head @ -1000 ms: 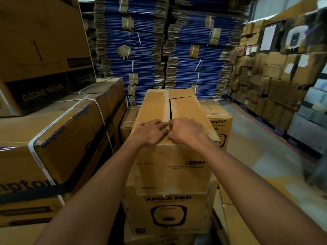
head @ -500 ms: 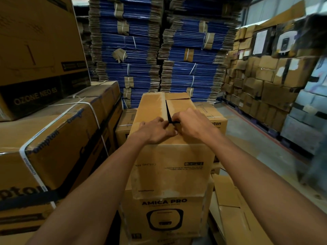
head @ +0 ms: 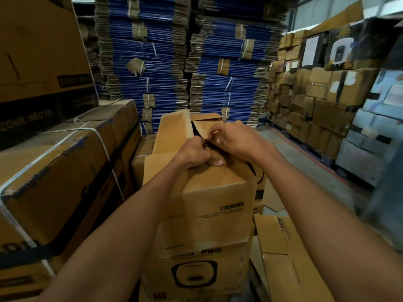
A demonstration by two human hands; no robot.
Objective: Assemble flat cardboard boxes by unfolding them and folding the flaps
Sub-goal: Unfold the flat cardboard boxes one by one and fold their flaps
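Observation:
A plain brown cardboard box [head: 209,205] stands on top of a printed box marked PRO [head: 196,273]. Its two long top flaps have parted and a dark gap shows between them. My left hand [head: 194,154] grips the edge of the left flap [head: 174,131] at the seam, fingers curled into the gap and thumb on the near face. My right hand [head: 233,138] curls its fingers over the edge of the right flap [head: 207,122]. The box is tilted and twisted a little to the left.
Strapped cartons [head: 54,182] stack at my left. Tall piles of flat blue cardboard [head: 152,62] rise behind the box. A wall of brown boxes [head: 316,101] lines the right. Flat cardboard sheets [head: 283,258] lie on the floor at lower right, beside bare concrete floor [head: 305,166].
Both hands went from lying flat on the shut flaps to gripping their inner edges. The flaps have come apart, the gap has widened, and the box has tilted.

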